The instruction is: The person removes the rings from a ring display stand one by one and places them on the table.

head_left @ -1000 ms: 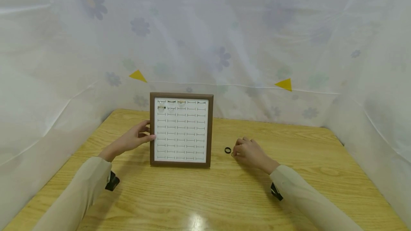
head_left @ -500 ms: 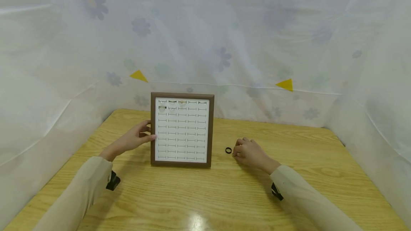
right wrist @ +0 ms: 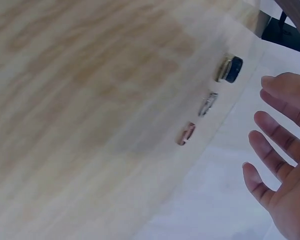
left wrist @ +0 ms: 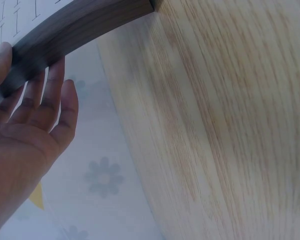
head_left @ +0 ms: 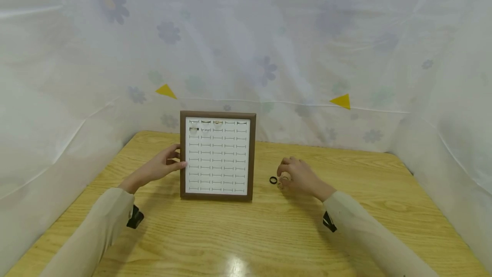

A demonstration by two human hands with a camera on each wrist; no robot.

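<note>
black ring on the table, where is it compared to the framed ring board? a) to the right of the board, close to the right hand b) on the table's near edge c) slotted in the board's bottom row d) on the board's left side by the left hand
a: in the head view the black ring lies flat on the wooden table, right of the framed ring board and just left of the right hand.
</note>
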